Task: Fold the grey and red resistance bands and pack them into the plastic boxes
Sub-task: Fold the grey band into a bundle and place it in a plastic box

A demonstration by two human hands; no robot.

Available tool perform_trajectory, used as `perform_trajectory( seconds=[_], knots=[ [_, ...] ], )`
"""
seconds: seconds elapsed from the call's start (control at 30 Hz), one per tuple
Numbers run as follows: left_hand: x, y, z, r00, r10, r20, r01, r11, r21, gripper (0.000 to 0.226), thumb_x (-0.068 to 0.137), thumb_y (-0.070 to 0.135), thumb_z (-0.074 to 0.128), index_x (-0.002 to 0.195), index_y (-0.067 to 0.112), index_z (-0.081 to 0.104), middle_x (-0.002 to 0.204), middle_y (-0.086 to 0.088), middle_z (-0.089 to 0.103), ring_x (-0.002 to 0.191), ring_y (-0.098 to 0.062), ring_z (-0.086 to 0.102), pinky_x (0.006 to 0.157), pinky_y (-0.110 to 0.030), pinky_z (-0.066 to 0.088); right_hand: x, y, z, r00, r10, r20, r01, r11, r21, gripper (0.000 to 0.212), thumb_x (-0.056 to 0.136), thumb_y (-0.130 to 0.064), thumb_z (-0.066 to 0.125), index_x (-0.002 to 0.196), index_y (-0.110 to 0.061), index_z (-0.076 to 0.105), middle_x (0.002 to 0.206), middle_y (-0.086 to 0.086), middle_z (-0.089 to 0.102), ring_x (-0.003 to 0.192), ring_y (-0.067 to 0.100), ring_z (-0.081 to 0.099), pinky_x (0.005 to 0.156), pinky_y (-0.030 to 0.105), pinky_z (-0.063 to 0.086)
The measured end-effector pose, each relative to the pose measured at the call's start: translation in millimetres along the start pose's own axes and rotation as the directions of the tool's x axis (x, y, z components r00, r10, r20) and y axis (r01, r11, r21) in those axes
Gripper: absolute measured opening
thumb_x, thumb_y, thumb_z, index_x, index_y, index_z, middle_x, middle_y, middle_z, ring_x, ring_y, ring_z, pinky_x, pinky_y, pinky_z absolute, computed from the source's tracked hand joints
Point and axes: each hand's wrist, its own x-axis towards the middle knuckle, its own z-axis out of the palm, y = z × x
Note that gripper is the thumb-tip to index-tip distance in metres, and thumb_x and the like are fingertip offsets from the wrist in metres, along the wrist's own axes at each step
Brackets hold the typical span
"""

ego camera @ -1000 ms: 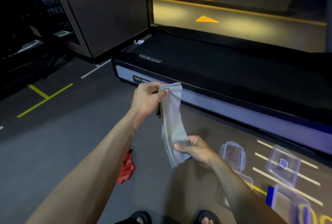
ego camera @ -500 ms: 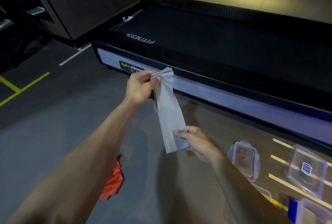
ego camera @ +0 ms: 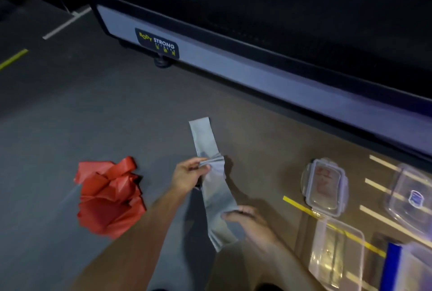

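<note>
Grey resistance band, folded into a long strip, is held above the floor: pinched mid-length by the left hand and gripped lower down by the right hand. The red resistance band lies crumpled to the left; open plastic boxes and a lid are seen to the right.

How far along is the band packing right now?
Done: nothing packed; the open box holds no band. In hand: both hands, left and right, grip the partly folded grey band. Left: finishing that fold, then the crumpled red band on the floor, then boxing both.
</note>
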Motion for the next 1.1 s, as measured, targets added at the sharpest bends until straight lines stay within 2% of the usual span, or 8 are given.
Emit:
perform_trajectory(
  seconds=[0.23,0.4,0.5,0.6,0.7,0.8,0.93,1.1],
  knots=[
    [5,-16,-2,0.993,-0.121,0.016,0.121,0.993,-0.01,0.008,0.092,0.004,0.071,0.099,0.006,0.075,0.078,-0.016,0.064,0.062,-0.024,0.054,0.039,-0.021,0.045,-10,-7,6,0.988,-0.156,0.017,0.152,0.977,0.149,0.015,0.084,-0.006,0.077,0.074,-0.016,0.081,0.079,0.005,0.075,0.076,0.017,0.069,0.069,0.028,0.05],
    [32,14,4,0.996,-0.08,0.032,0.083,0.991,-0.105,0.021,0.091,0.004,0.072,0.111,0.001,0.072,0.093,-0.013,0.072,0.084,-0.026,0.067,0.071,-0.028,0.059,-10,-22,8,0.975,-0.222,0.001,0.218,0.958,0.187,0.016,0.078,-0.017,0.082,0.091,-0.007,0.08,0.09,0.016,0.077,0.085,0.024,0.071,0.081,0.038,0.052],
    [61,22,1,0.999,-0.039,-0.029,0.043,0.991,0.124,0.035,0.089,0.013,0.077,0.123,0.005,0.069,0.107,-0.007,0.072,0.103,-0.025,0.069,0.097,-0.033,0.055,1,-32,8,0.98,-0.201,-0.008,0.199,0.963,0.18,0.009,0.09,-0.01,0.073,0.095,-0.005,0.078,0.091,0.014,0.077,0.078,0.017,0.07,0.068,0.025,0.052],
    [65,26,-7,0.996,0.005,-0.088,0.031,0.915,0.403,0.048,0.089,0.023,0.079,0.13,0.006,0.063,0.127,-0.008,0.068,0.118,-0.025,0.064,0.106,-0.034,0.046,14,-37,9,0.996,-0.086,-0.019,0.088,0.975,0.202,0.002,0.088,-0.011,0.076,0.089,-0.012,0.076,0.092,0.015,0.077,0.081,0.022,0.071,0.074,0.038,0.058],
    [37,28,-18,0.989,0.148,-0.025,-0.127,0.915,0.383,0.015,0.093,0.017,0.073,0.107,0.022,0.069,0.107,0.0,0.073,0.105,-0.022,0.069,0.103,-0.041,0.051,24,-40,9,1.0,0.013,-0.001,-0.013,0.967,0.255,0.027,0.084,-0.007,0.08,0.108,-0.003,0.07,0.105,0.018,0.076,0.096,0.032,0.073,0.091,0.054,0.059],
    [-14,25,-34,0.946,0.274,0.173,-0.313,0.91,0.272,0.027,0.096,0.005,0.066,0.096,0.031,0.071,0.087,0.012,0.075,0.09,-0.013,0.069,0.094,-0.042,0.057,29,-43,11,0.998,0.053,0.019,-0.056,0.949,0.311,0.042,0.084,-0.003,0.078,0.123,0.004,0.064,0.11,0.021,0.075,0.089,0.031,0.075,0.071,0.045,0.065],
    [-79,25,-61,0.776,0.452,0.44,-0.627,0.634,0.452,0.053,0.086,-0.004,0.071,0.125,0.033,0.066,0.12,0.019,0.065,0.113,-0.006,0.062,0.094,-0.02,0.047,23,-44,15,0.996,0.039,0.075,-0.061,0.945,0.32,0.007,0.092,0.004,0.067,0.098,0.003,0.07,0.08,0.014,0.076,0.063,0.023,0.074,0.056,0.038,0.063],
    [-97,20,-70,0.633,0.507,0.585,-0.772,0.359,0.524,0.059,0.083,0.021,0.084,0.135,0.034,0.062,0.139,0.014,0.052,0.127,-0.007,0.05,0.109,-0.025,0.04,11,-49,18,0.994,0.045,0.101,-0.072,0.955,0.287,0.016,0.093,0.001,0.066,0.108,0.006,0.069,0.087,0.018,0.076,0.064,0.026,0.075,0.054,0.035,0.062]
  ],
)
